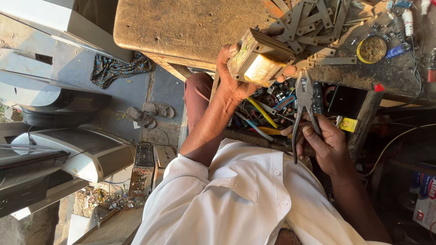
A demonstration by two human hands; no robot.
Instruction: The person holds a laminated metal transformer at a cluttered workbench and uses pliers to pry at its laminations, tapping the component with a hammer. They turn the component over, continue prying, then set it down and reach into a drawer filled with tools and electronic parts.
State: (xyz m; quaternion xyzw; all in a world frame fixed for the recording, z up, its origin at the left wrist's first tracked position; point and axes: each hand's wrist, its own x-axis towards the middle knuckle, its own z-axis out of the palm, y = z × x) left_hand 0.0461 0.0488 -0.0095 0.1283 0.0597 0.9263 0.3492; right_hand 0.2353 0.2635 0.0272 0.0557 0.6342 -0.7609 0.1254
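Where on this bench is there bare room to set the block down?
The bare patch is the scuffed wooden bench top, left of the pile of metal strips. The right side is crowded: strips, round tin, small parts. The open drawer of wires under the left hand is full.

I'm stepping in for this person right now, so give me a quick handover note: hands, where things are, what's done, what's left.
Left hand holds up a block-shaped transformer.
Right hand grips pliers, jaws pointing at the transformer, not touching it.
Loose flat metal strips lie piled on the workbench; an open drawer of wires and parts sits below.
Done: strips seemingly already out.
Left: probably pulling more.
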